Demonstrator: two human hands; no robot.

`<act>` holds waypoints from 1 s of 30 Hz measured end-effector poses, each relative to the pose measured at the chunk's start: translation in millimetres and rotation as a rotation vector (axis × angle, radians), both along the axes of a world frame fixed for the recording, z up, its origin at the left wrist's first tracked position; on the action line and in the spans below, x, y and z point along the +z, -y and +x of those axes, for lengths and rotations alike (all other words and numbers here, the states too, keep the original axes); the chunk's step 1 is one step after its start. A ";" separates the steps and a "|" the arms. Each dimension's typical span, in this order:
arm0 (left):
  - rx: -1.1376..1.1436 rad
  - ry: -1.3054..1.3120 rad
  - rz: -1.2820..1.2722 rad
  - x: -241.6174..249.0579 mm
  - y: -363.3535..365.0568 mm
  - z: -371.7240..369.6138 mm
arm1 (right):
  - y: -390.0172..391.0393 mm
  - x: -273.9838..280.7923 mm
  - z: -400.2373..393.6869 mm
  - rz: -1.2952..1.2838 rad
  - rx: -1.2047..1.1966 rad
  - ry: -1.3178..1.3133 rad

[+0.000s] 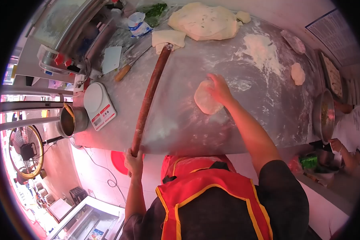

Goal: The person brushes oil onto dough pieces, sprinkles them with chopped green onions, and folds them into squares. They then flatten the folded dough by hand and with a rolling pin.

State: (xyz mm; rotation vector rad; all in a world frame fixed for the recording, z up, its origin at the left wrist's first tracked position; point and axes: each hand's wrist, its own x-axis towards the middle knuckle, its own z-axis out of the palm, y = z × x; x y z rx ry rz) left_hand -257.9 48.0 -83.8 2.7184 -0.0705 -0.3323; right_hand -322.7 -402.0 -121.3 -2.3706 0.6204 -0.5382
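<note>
A long wooden rolling pin (153, 96) slants across the worktop, its far end resting against a folded slab of dough (168, 39). My left hand (134, 162) is closed around its near end, at the table's front edge. A flat round of dough (206, 102) lies on the metal surface, right of the pin. Over the upper right part of that round rests my right hand (220, 91), fingers spread and touching it. The dough under the palm is hidden.
A large mass of dough (204, 22) sits at the back, with loose flour (262, 52) to its right. On the left are a digital scale (99, 105), a white scraper (112, 59), a wooden-handled tool (124, 73) and a pot (78, 120). A person's hand (337, 145) is near a metal bowl (325, 116).
</note>
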 end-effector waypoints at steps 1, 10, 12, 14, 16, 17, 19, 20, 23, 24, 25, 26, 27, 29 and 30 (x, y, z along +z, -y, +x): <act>-0.008 -0.002 0.012 0.4 -1.3 -0.6 | 3.9 -5.1 2.9 0.005 0.024 -0.014; -0.421 0.147 -0.018 -0.5 20.5 6.5 | -20.5 24.8 -127.7 0.057 -0.409 -0.218; -0.557 0.139 -0.080 9.0 57.9 14.3 | -24.3 58.2 -140.2 -0.225 -0.357 -0.103; -0.751 0.172 -0.138 11.4 96.9 20.1 | -25.3 87.9 -149.7 -0.498 -0.154 -0.079; -0.954 0.203 -0.150 7.9 133.9 30.1 | -9.5 67.5 -173.3 -0.523 -0.043 -0.231; -1.026 0.195 -0.133 9.0 153.4 35.1 | 1.2 54.2 -186.0 -0.536 0.013 -0.307; -1.089 0.285 -0.159 15.1 179.8 40.5 | 7.3 43.6 -204.3 -0.423 -0.020 -0.378; -1.080 0.375 -0.201 21.4 188.9 40.3 | 4.9 43.7 -211.7 -0.410 -0.051 -0.373; -0.977 0.366 -0.119 2.7 194.0 28.9 | -19.2 27.8 -215.8 -0.383 -0.212 -0.322; -0.929 0.383 -0.081 -7.5 199.5 20.6 | -23.1 20.4 -210.2 -0.380 -0.274 -0.297; -0.879 0.399 -0.044 -13.7 205.7 17.3 | -17.0 16.9 -201.4 -0.364 -0.295 -0.303; -0.894 0.375 0.023 -15.0 218.2 25.4 | -5.0 14.4 -188.4 -0.351 -0.319 -0.307; -0.913 0.351 0.092 -16.3 235.4 39.2 | 6.4 12.0 -177.1 -0.334 -0.347 -0.312; -0.924 0.401 0.148 -18.0 279.3 72.3 | 46.1 5.5 -147.2 -0.412 -0.345 -0.423; -0.921 0.463 0.136 -18.2 303.3 88.1 | 70.0 4.4 -130.8 -0.458 -0.348 -0.475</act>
